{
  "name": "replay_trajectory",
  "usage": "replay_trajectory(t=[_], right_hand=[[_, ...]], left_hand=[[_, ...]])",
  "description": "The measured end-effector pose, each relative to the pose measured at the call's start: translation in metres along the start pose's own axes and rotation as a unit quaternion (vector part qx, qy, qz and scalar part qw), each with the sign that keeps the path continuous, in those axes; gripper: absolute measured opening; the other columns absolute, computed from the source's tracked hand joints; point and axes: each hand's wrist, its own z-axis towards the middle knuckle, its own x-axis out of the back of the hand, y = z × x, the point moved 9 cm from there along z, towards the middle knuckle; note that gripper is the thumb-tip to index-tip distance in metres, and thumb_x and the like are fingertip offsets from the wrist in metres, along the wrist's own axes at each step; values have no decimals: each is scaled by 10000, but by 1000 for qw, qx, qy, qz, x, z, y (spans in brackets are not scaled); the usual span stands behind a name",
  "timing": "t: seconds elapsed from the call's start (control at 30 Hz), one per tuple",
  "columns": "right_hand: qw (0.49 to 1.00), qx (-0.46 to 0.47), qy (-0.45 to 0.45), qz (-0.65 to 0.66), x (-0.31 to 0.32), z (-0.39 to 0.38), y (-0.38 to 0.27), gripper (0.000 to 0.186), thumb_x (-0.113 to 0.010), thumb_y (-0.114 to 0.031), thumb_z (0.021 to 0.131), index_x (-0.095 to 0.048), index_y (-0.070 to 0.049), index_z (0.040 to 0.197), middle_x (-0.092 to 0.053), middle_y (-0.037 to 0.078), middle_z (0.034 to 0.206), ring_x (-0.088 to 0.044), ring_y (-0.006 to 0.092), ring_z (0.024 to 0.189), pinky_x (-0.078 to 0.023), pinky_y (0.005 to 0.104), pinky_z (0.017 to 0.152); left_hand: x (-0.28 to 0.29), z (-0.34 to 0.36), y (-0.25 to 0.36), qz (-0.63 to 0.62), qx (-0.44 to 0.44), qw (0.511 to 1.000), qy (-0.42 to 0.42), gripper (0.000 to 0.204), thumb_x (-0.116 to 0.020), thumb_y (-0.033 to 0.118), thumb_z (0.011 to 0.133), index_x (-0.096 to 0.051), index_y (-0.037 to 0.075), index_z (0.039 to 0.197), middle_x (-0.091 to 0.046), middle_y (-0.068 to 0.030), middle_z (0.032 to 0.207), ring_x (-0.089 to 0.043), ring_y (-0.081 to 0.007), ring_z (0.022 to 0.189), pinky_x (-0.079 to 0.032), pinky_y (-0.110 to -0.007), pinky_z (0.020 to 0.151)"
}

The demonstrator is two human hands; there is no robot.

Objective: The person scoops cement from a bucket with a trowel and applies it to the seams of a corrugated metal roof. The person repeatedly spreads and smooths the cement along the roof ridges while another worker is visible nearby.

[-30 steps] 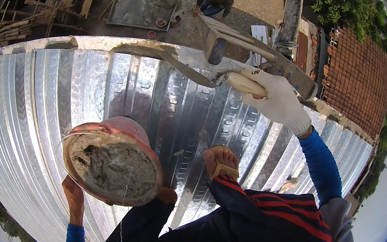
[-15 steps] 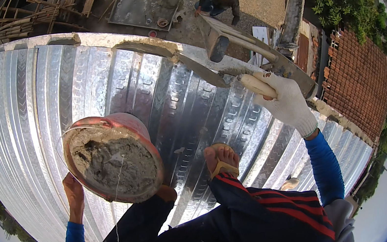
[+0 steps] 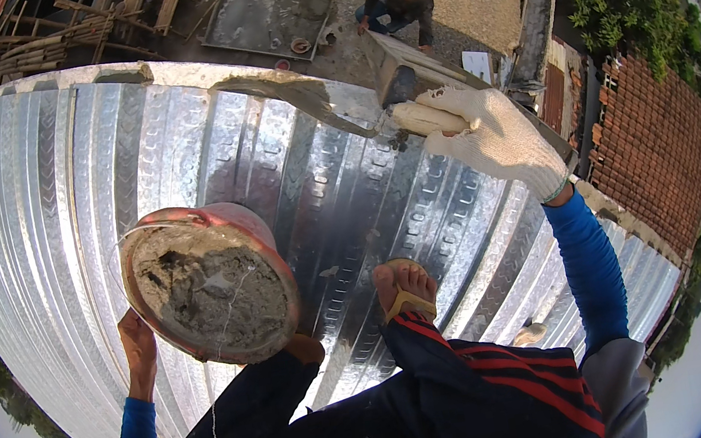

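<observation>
My right hand (image 3: 500,135), in a white knitted glove, is closed around the pale handle of a trowel (image 3: 426,117) at the far edge of the metal sheeting. The trowel's blade is hard to make out against the wet mortar strip (image 3: 288,91) along that edge. My bare left hand (image 3: 139,343) grips the side of a red bucket (image 3: 257,225), its fingers partly hidden behind the rim. Grey mortar (image 3: 207,284) fills the tilted bucket, which rests by my left leg. A thin string hangs across it.
Ribbed metal sheeting (image 3: 208,163) lies under my sandalled foot (image 3: 405,287). Below, beyond the edge, a person (image 3: 405,1) crouches by a wooden plank form (image 3: 404,59). A mixing tray (image 3: 269,20), bamboo poles (image 3: 32,57) and a tiled roof (image 3: 650,150) are farther off.
My right hand has moved slightly left and away from me with the trowel, its blade dropping to the mortar edge. The left hand and the bucket have stayed nearly put.
</observation>
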Motion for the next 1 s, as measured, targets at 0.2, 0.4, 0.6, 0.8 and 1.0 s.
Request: replay_trajectory(t=[0.2, 0.4, 0.6, 0.8, 1.0], right_hand=[[998, 38, -4, 46, 30, 24, -23, 547, -792, -349, 886, -726, 18, 1288, -773, 232, 1071, -770, 321, 941, -603, 397, 854], [997, 69, -23, -19, 13, 56, -23, 553, -784, -375, 888, -730, 13, 1278, -773, 226, 1058, -770, 320, 933, -610, 405, 827], [997, 59, -48, -19, 3, 55, -23, 580, -794, -425, 886, -732, -12, 1289, -771, 210, 1070, -766, 331, 936, -612, 404, 824], [996, 60, -55, -23, 7, 53, -22, 601, -828, -359, 890, -706, -7, 1361, -791, 206, 1096, -790, 271, 928, -628, 364, 840], [997, 46, -59, -3, 21, 54, -24, 583, -826, -328, 892, -703, -11, 1367, -785, 193, 1128, -781, 268, 964, -622, 372, 860]], left_hand=[[-2, -1, 3, -59, 10, 997, -53, 971, -448, 841, 984, -705, -78, 1165, -735, -54, 1085, -594, -121, 966, -502, -325, 866], [2, -4, -2, -27, 34, 999, -25, 742, -531, 658, 1053, -711, -62, 1071, -703, -22, 975, -556, -105, 887, -476, -314, 787], [0, -14, 7, 11, 58, 998, 0, 461, -543, 376, 1090, -698, -32, 944, -640, 25, 861, -493, -85, 803, -432, -310, 703], [3, -8, -8, 32, 75, 997, -10, 474, -530, 381, 1101, -713, -47, 1012, -689, -1, 918, -549, -96, 845, -472, -315, 740], [0, -4, -8, 10, 42, 999, -17, 919, -403, 792, 1026, -716, -62, 1155, -749, -64, 1057, -630, -128, 945, -527, -346, 828]])
